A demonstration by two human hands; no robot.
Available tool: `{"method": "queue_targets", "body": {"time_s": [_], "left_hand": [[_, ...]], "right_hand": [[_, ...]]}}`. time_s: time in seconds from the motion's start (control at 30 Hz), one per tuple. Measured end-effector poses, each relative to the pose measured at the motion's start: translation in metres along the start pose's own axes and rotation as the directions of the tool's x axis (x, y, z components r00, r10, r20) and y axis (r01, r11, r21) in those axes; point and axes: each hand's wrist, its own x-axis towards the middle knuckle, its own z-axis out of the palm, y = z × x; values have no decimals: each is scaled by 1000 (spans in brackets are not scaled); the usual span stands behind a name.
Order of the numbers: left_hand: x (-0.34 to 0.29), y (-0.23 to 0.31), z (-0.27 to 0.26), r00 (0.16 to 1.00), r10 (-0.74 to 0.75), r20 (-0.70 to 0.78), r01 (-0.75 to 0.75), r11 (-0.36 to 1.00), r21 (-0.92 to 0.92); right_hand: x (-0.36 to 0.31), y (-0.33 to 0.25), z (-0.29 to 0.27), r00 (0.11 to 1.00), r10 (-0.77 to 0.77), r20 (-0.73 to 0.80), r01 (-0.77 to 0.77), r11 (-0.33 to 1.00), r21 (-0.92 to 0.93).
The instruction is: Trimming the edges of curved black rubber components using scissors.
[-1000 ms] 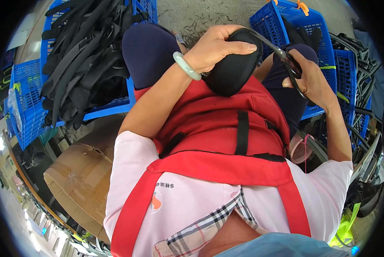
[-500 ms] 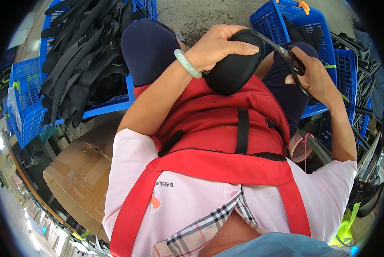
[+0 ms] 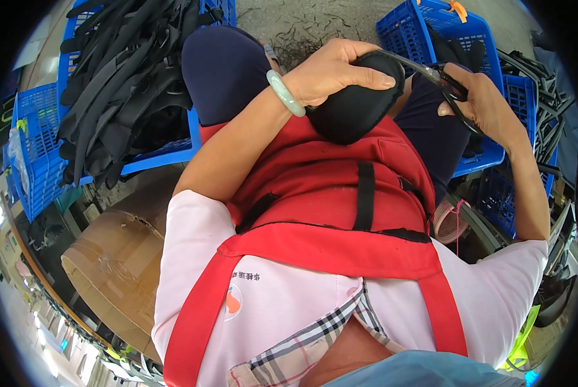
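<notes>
A black padded fabric piece with a rounded end (image 3: 356, 106) is gripped by my left hand (image 3: 334, 71), thumb lying on top of it. My right hand (image 3: 482, 97) has its fingers through the handles of black-handled scissors (image 3: 431, 74). The scissor blades reach left along the far edge of the padded piece, close to my left fingertips. Whether the blades are parted cannot be made out. Both hands are above my lap, over the red apron (image 3: 302, 168).
On the left, a blue crate (image 3: 166, 161) overflows with black strap-like pieces (image 3: 121, 90). More blue crates (image 3: 398, 29) stand at the right, beside a heap of dark strips (image 3: 550, 97). A cardboard box (image 3: 114, 264) is by my left side. Dark scraps (image 3: 298, 29) litter the floor ahead.
My right hand and the scissors have shifted slightly to the right. The padded piece has turned or tilted a little in my left hand, which still grips it.
</notes>
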Motion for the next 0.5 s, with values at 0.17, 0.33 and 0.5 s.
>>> {"method": "queue_targets", "body": {"time_s": [0.17,0.33,0.5], "left_hand": [[0,1,4,1000,-8,25,8,1000,-12],[-2,-1,5,999,-12,32,13,1000,-28],[-1,-4,5,1000,-6,24,6,1000,-6]], "right_hand": [[4,0,-11,999,-28,19,29,999,-39],[8,-3,-19,997,-74,4,73,980,-183],[19,-1,-29,991,-127,29,129,932,-337]]}}
